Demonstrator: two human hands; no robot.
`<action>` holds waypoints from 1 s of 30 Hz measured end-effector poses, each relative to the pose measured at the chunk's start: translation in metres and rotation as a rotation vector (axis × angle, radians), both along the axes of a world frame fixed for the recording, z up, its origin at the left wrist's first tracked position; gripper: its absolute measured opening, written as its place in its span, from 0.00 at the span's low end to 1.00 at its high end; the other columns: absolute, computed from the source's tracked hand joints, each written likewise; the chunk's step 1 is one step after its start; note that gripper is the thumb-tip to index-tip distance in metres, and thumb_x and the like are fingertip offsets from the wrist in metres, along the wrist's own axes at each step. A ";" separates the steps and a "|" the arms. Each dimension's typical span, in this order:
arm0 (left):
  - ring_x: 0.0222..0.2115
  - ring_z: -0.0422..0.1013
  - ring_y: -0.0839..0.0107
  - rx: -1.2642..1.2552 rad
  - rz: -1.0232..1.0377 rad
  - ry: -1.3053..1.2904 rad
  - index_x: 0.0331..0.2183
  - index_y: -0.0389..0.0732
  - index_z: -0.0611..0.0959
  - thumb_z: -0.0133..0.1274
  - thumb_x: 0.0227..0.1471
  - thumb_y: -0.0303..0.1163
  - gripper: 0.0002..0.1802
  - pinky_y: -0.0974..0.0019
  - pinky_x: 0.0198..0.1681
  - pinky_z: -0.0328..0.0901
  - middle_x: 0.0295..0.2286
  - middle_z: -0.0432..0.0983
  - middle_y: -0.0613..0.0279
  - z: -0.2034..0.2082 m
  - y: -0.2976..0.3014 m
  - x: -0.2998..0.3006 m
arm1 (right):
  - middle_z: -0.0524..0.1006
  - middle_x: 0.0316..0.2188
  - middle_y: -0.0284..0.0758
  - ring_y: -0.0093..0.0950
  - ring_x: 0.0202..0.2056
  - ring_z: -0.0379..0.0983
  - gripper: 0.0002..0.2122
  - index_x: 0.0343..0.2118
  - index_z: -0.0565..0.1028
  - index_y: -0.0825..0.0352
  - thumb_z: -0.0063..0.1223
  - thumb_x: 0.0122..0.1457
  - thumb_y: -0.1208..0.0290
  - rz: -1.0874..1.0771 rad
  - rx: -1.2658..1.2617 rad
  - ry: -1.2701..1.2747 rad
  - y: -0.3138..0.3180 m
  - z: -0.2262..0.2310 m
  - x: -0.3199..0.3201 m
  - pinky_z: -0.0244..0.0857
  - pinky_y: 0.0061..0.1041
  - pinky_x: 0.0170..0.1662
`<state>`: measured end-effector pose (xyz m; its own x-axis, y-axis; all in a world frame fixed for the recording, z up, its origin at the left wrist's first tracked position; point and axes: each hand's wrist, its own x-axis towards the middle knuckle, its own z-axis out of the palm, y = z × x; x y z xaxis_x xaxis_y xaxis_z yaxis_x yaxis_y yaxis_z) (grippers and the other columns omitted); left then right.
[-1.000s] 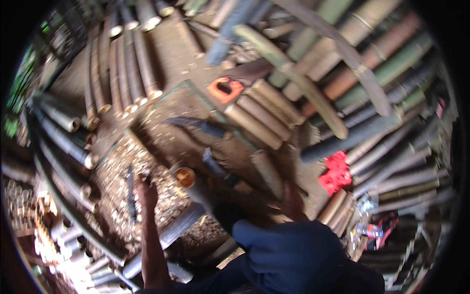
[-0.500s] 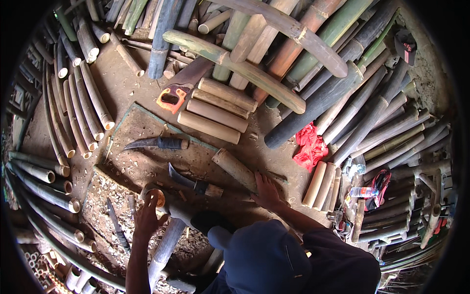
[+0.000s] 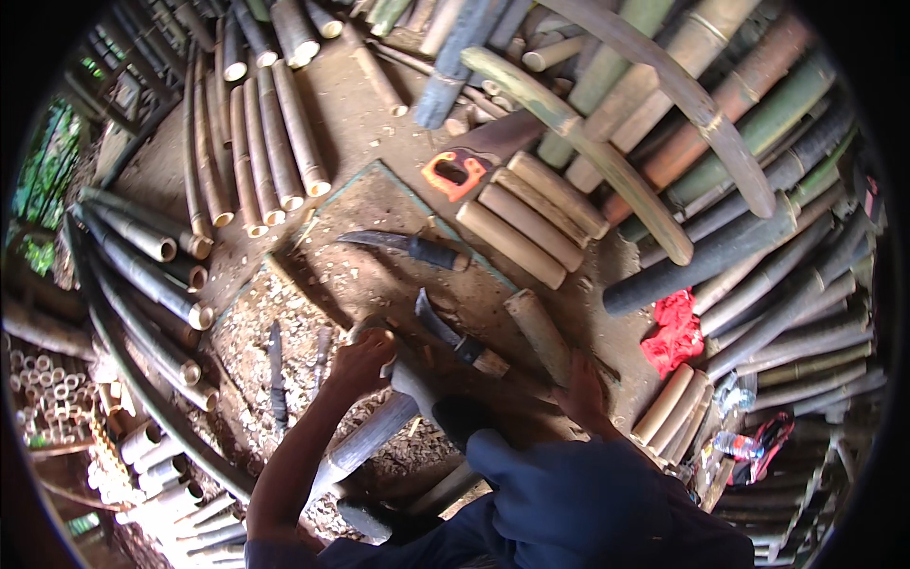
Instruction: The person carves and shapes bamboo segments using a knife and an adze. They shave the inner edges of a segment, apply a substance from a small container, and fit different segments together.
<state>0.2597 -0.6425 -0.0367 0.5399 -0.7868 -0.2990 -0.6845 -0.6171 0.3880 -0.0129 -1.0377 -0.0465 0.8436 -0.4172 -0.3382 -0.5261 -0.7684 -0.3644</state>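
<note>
- Grip, left hand (image 3: 363,358), head view: fingers curled in a closed hold at the upper end of a bamboo tube (image 3: 413,381); the hand covers most of that end.
- Bamboo tube: in front of the body, above the chip-strewn floor; lower part lost against dark clothing. Held by its end, seemingly to steady it.
- Grip, right hand (image 3: 585,389): loose, fingers extended, closed on nothing visible; beside the lower end of a short bamboo piece (image 3: 538,332). Contact cannot be told; possibly a prop for the body.
- Curved knife (image 3: 439,318) and dark-handled knife (image 3: 403,247): both lying with handles toward the right, presumably to suit the right hand.
- Slim knife (image 3: 276,375): on the chips, left of the left hand.
- Saw (image 3: 455,175), orange handle: beyond the knives, beside cut bamboo lengths (image 3: 512,244), laid side by side, probably for order.
- Pose, left arm: forearm rising from the lower edge, slanting rightward, wrist over the tube.
- Pose, right arm: forearm angled up and left from dark blue cloth (image 3: 578,484), hand low.
</note>
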 end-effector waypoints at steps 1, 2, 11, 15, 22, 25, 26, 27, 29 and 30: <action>0.47 0.76 0.54 0.004 -0.021 0.004 0.47 0.50 0.77 0.73 0.38 0.38 0.33 0.48 0.40 0.75 0.50 0.73 0.61 0.002 -0.002 0.002 | 0.67 0.58 0.57 0.57 0.58 0.65 0.47 0.69 0.52 0.70 0.69 0.48 0.67 0.004 0.007 0.001 0.003 0.002 0.002 0.63 0.51 0.60; 0.46 0.77 0.57 -0.006 -0.012 -0.014 0.44 0.49 0.80 0.73 0.37 0.37 0.29 0.49 0.39 0.75 0.46 0.73 0.63 0.009 -0.010 0.001 | 0.67 0.58 0.57 0.58 0.58 0.65 0.47 0.69 0.52 0.70 0.69 0.48 0.67 -0.002 0.003 0.005 0.003 0.006 0.001 0.63 0.51 0.60; 0.36 0.80 0.50 -0.050 0.153 0.027 0.45 0.51 0.80 0.69 0.44 0.35 0.24 0.48 0.35 0.75 0.53 0.73 0.60 -0.007 0.006 -0.017 | 0.66 0.59 0.57 0.57 0.60 0.63 0.47 0.68 0.52 0.69 0.70 0.48 0.67 -0.002 -0.040 0.031 -0.001 -0.001 0.001 0.61 0.49 0.63; 0.36 0.80 0.52 -0.016 0.095 -0.004 0.46 0.51 0.79 0.65 0.47 0.33 0.23 0.49 0.34 0.75 0.51 0.74 0.60 -0.006 0.001 -0.014 | 0.65 0.59 0.57 0.57 0.61 0.62 0.47 0.68 0.52 0.69 0.70 0.48 0.68 0.020 -0.032 0.000 0.000 -0.007 -0.001 0.61 0.49 0.63; 0.40 0.81 0.55 0.096 0.037 0.030 0.39 0.43 0.86 0.56 0.54 0.26 0.09 0.52 0.40 0.76 0.45 0.81 0.54 -0.008 -0.008 -0.004 | 0.64 0.60 0.56 0.56 0.62 0.61 0.47 0.68 0.52 0.67 0.71 0.48 0.71 -0.011 -0.050 0.023 0.003 -0.003 -0.001 0.59 0.47 0.64; 0.39 0.81 0.54 -0.091 0.017 0.042 0.38 0.43 0.86 0.54 0.55 0.25 0.09 0.52 0.40 0.77 0.41 0.82 0.52 -0.004 -0.003 0.004 | 0.63 0.61 0.56 0.56 0.62 0.62 0.47 0.68 0.52 0.67 0.71 0.47 0.71 -0.011 -0.062 0.038 0.002 -0.010 -0.001 0.59 0.46 0.64; 0.38 0.81 0.55 -0.031 0.010 0.045 0.38 0.43 0.86 0.53 0.58 0.26 0.08 0.52 0.40 0.77 0.37 0.83 0.53 -0.002 -0.003 0.008 | 0.63 0.61 0.57 0.56 0.62 0.61 0.47 0.68 0.52 0.67 0.71 0.47 0.71 -0.011 -0.051 0.025 0.001 -0.010 -0.002 0.59 0.47 0.64; 0.36 0.81 0.56 -0.105 0.042 0.028 0.38 0.43 0.85 0.53 0.59 0.26 0.08 0.53 0.39 0.77 0.37 0.83 0.53 0.001 0.001 0.012 | 0.62 0.62 0.57 0.56 0.62 0.61 0.47 0.68 0.52 0.67 0.71 0.47 0.70 -0.010 -0.040 0.013 0.000 -0.010 -0.002 0.58 0.47 0.64; 0.34 0.81 0.58 -0.256 0.102 -0.003 0.38 0.44 0.85 0.52 0.60 0.26 0.08 0.54 0.38 0.78 0.36 0.83 0.54 0.011 0.016 0.023 | 0.62 0.62 0.57 0.57 0.62 0.61 0.47 0.68 0.52 0.68 0.71 0.47 0.70 -0.020 -0.033 0.015 -0.001 -0.008 -0.004 0.58 0.47 0.64; 0.38 0.81 0.64 -0.221 0.226 0.052 0.39 0.45 0.87 0.61 0.57 0.30 0.07 0.59 0.40 0.78 0.40 0.84 0.56 0.020 0.021 0.033 | 0.62 0.62 0.57 0.57 0.62 0.61 0.47 0.68 0.52 0.68 0.71 0.47 0.70 -0.030 -0.037 0.030 0.000 -0.006 -0.005 0.58 0.47 0.64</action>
